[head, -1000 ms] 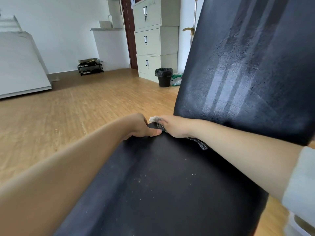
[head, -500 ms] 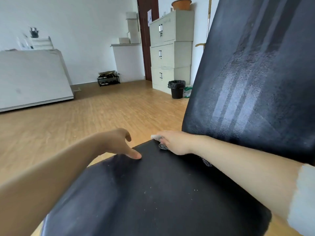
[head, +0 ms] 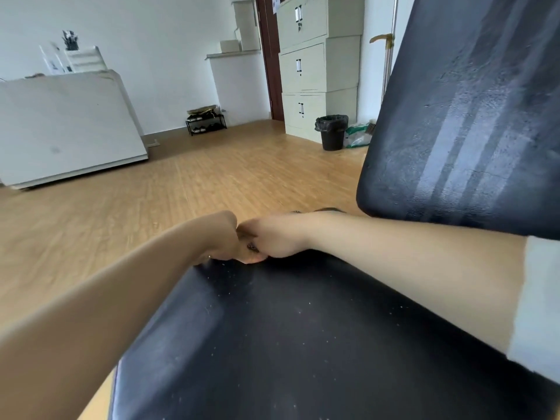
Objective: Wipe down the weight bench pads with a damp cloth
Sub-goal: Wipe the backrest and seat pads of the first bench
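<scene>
At the far edge of the seat pad [head: 303, 328], the left hand [head: 219, 237] has closed the gap it kept half a second ago and now touches the right hand [head: 272, 237], knuckle to knuckle. The right fingers stay curled round the cloth [head: 252, 247], of which only a dark patterned scrap shows between the two hands. The left fingers are curled too, but whether they pinch the cloth or only press against the other hand I cannot tell. My guess is that the cloth is being regripped or refolded, so wiping is paused. Pale specks still dot the near part of the seat pad, while the back pad [head: 469, 116] already carries wet-looking streaks; the seat seems to be what remains. Across the wooden floor, a black bin [head: 332, 137] wears a dark liner folded over its rim, its contents hidden from this angle. The filing cabinets [head: 315, 65] behind it are closed.
</scene>
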